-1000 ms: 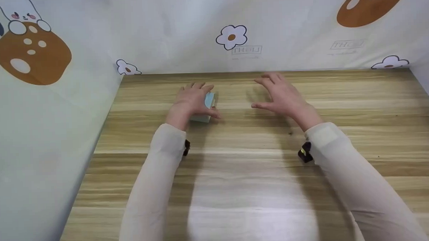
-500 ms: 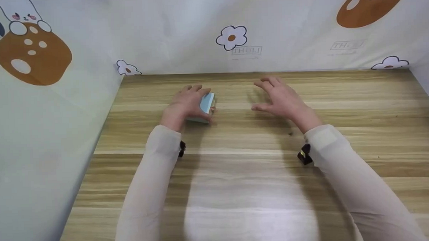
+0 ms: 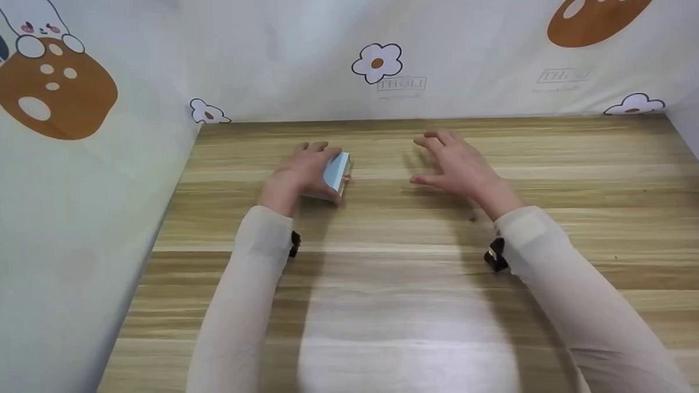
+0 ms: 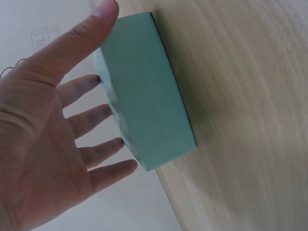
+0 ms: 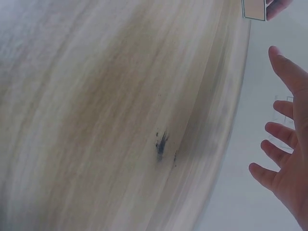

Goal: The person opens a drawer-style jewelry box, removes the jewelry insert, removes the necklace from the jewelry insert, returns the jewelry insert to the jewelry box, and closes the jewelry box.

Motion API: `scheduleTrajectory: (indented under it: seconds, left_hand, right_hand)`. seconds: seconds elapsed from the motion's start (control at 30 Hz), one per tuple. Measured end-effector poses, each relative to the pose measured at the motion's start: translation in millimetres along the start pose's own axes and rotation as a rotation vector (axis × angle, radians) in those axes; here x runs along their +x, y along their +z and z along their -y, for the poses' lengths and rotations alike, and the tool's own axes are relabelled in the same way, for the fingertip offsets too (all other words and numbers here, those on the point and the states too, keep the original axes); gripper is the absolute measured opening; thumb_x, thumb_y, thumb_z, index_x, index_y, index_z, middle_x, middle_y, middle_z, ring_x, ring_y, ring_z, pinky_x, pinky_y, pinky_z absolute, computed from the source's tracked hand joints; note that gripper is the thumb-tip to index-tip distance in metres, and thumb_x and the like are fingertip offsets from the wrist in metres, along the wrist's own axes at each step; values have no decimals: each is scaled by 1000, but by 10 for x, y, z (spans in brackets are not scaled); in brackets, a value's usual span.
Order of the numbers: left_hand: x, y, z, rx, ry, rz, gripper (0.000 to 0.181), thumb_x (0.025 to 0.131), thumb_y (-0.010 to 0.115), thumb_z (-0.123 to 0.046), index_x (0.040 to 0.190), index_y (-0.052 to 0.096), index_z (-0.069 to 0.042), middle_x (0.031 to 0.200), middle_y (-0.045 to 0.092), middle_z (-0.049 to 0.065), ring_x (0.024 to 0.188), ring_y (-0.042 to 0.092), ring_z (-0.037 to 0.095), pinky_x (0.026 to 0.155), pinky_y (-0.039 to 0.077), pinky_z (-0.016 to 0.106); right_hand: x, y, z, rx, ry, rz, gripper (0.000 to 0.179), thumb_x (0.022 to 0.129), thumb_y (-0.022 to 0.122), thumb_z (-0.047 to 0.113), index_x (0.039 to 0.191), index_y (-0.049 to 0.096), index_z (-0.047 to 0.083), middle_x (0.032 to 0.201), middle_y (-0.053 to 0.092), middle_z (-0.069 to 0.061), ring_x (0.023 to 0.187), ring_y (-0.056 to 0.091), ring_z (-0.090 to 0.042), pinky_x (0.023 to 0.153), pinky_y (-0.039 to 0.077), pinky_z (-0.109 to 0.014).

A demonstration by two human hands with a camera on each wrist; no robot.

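Observation:
A small light blue-green box-shaped thing [image 3: 336, 170] lies at the back left of the wooden table, with a pale right side and a small reddish bit there. My left hand [image 3: 298, 174] spreads over its left part and hides much of it. In the left wrist view the straight fingers touch the far edge of the blue-green box-shaped thing [image 4: 147, 89], and the thumb reaches its upper corner. Apart from it, to the right, my right hand [image 3: 460, 168] hovers above the table with fingers spread, slightly bent and holding nothing.
The wooden table [image 3: 398, 264] meets a printed cloth wall [image 3: 298, 58] at its back edge and another at the left. A dark smudge [image 5: 162, 146] marks the tabletop below the right hand. Each wrist carries a black camera.
My left hand has shifted left and slightly nearer, its thumb drawing in to the box-shaped thing's edge and uncovering more of its top. The right hand has dropped only slightly in the view.

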State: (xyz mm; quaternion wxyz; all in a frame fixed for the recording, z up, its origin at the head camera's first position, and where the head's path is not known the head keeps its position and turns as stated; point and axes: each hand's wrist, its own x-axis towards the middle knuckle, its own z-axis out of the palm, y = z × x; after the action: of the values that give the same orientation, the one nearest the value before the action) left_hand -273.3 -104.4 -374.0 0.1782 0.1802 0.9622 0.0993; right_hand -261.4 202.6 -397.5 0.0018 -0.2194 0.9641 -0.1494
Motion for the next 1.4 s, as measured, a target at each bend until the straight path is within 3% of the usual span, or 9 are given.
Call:
scheduleTrajectory:
  seconds: [0.67, 1.4]
  left_hand:
    - [28, 33, -110, 36, -1, -35, 97, 74, 84, -49, 154, 36, -22, 154, 39, 9, 141, 34, 35, 110, 39, 53]
    - [97, 34, -287, 74, 23, -45, 96, 73, 83, -52, 152, 39, -21, 150, 41, 10, 132, 41, 32, 107, 42, 50]
  right_hand:
    - [19, 64, 31, -18, 21, -12, 77, 85, 76, 44, 146, 47, 8, 148, 44, -17, 139, 40, -39, 111, 39, -56]
    - [82, 148, 155, -9, -4, -1, 66, 89, 74, 38, 143, 51, 9, 143, 50, -15, 136, 45, -34, 111, 41, -50]
